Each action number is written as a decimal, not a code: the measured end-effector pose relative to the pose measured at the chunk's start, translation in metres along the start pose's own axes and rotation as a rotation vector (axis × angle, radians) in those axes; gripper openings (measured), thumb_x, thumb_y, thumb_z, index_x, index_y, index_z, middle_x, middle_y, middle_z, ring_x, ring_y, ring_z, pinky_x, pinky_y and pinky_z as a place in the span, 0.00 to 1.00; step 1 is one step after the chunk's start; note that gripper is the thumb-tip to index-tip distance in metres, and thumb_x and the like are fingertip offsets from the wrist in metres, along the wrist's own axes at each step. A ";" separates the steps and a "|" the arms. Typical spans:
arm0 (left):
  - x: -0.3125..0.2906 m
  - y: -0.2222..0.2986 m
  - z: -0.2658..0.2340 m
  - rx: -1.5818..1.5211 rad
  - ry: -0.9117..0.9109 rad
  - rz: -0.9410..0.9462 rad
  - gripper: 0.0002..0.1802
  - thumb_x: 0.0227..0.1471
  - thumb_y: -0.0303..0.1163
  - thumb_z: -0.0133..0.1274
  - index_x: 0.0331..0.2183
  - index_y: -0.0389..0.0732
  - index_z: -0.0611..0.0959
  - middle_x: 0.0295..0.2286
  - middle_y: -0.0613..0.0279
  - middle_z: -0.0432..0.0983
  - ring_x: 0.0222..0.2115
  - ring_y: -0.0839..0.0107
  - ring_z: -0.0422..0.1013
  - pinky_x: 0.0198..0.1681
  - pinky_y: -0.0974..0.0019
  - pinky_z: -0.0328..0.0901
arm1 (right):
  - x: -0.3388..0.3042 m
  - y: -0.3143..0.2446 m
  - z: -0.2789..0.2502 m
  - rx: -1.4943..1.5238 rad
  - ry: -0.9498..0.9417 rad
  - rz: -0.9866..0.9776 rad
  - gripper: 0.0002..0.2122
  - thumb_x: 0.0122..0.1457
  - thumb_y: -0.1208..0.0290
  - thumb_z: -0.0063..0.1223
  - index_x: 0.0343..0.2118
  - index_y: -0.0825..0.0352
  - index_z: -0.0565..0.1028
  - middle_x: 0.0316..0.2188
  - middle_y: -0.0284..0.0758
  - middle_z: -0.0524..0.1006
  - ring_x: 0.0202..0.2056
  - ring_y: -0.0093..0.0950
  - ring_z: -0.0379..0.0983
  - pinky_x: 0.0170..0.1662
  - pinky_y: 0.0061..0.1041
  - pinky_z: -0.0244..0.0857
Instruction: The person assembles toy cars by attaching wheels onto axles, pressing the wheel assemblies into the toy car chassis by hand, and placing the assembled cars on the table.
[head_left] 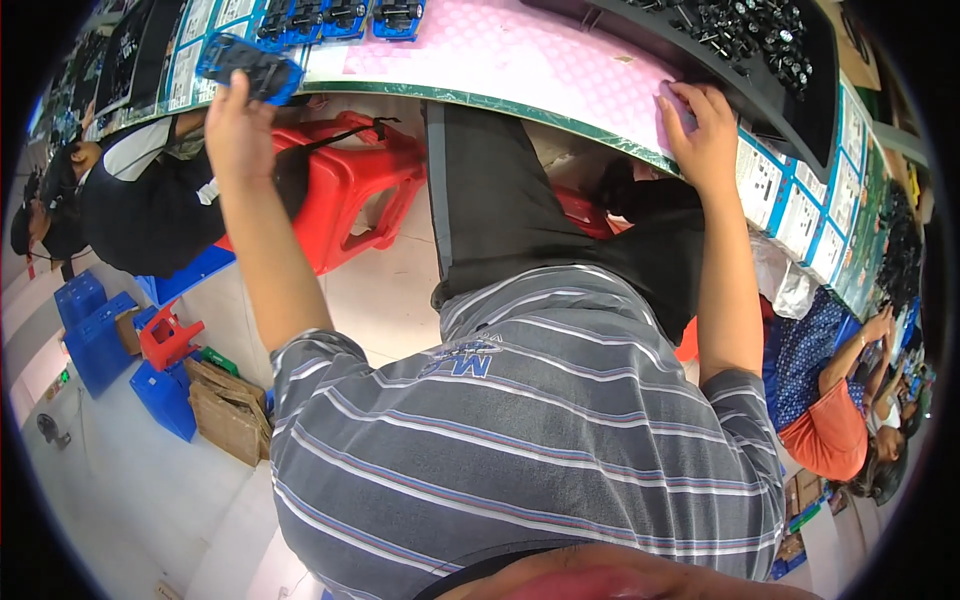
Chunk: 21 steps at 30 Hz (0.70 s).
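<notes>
My left hand (238, 135) grips a blue and black toy car chassis (272, 79) by its near side, at the left of the table's front edge. Several similar blue and black chassis (343, 18) stand in a row just beyond it. On the right, my right hand (703, 138) lies at the table edge with nothing visible in it; thumb and fingers are apart and slightly bent. It touches the pink bubble-wrap sheet (520, 55) beside a black tray (655, 45). Small black parts with shiny silver ends (745, 45) fill the tray.
Printed sheets (762, 180) are fixed along the tabletop (480, 105). A red plastic stool (355, 180) stands beneath on the left. Co-workers sit along the table: one in black (135, 200) at left, one in an orange top (828, 430) at right. Blue bins (163, 400) stand on the floor.
</notes>
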<state>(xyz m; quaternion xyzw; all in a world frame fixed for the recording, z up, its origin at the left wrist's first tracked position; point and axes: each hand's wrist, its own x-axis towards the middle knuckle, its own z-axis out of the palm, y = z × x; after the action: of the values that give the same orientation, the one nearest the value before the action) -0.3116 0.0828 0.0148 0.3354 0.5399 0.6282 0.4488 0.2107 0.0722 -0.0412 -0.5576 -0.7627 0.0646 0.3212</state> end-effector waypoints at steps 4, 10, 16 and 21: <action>0.091 0.003 -0.060 0.202 0.157 -0.061 0.12 0.64 0.33 0.50 0.45 0.37 0.77 0.40 0.61 0.79 0.38 0.69 0.76 0.37 0.64 0.69 | -0.002 0.008 -0.001 -0.010 -0.023 0.024 0.10 0.54 0.67 0.63 0.38 0.64 0.80 0.33 0.40 0.76 0.35 0.41 0.75 0.39 0.35 0.69; 0.195 -0.003 -0.105 0.327 0.127 -0.222 0.10 0.62 0.33 0.52 0.43 0.38 0.79 0.37 0.62 0.79 0.36 0.72 0.75 0.37 0.66 0.68 | -0.002 0.003 -0.001 -0.045 -0.033 0.047 0.11 0.54 0.67 0.63 0.38 0.65 0.80 0.33 0.41 0.76 0.36 0.41 0.75 0.39 0.35 0.69; 0.232 -0.025 -0.097 0.446 0.067 -0.288 0.13 0.61 0.33 0.53 0.44 0.35 0.80 0.39 0.59 0.78 0.37 0.69 0.73 0.43 0.67 0.67 | -0.001 -0.002 -0.001 -0.034 -0.055 0.060 0.11 0.54 0.67 0.62 0.38 0.65 0.80 0.33 0.41 0.76 0.36 0.42 0.75 0.40 0.36 0.69; 0.229 -0.025 -0.086 0.629 0.114 -0.273 0.18 0.59 0.36 0.55 0.46 0.35 0.82 0.43 0.56 0.78 0.40 0.66 0.73 0.46 0.62 0.65 | 0.000 -0.002 0.001 -0.025 -0.053 0.057 0.10 0.54 0.67 0.62 0.38 0.65 0.79 0.33 0.41 0.77 0.36 0.42 0.75 0.40 0.36 0.69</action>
<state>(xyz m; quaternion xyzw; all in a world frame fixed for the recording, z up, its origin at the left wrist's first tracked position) -0.4699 0.2632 -0.0405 0.3464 0.7711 0.3832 0.3723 0.2082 0.0713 -0.0411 -0.5812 -0.7556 0.0790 0.2917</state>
